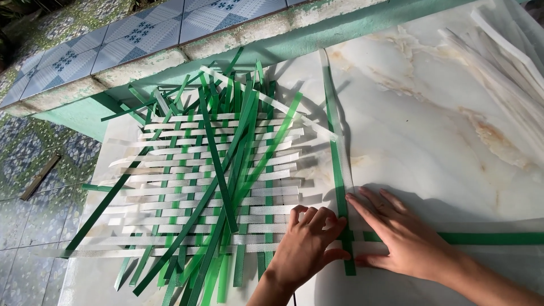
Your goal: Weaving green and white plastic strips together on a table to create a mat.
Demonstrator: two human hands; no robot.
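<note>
My left hand [309,241] is curled, fingertips pinching down on the near right edge of the mat [215,187], where white strips [226,209] cross green ones. My right hand [396,238] lies flat and open, fingers spread, pressing a long green strip [338,175] that runs near to far along the mat's right side, and touching another green strip [487,238] that runs off to the right.

I judge the weave loose here: if either hand lifts, the upright strip could slide right and the last crossing open. The springy strips may also flick up.

A heap of loose green strips [226,147] lies slantwise over the mat's middle and hides the weave beneath. Spare white strips [498,73] lie far right on the marble slab [419,124]. A green ledge [272,51] borders the far edge.
</note>
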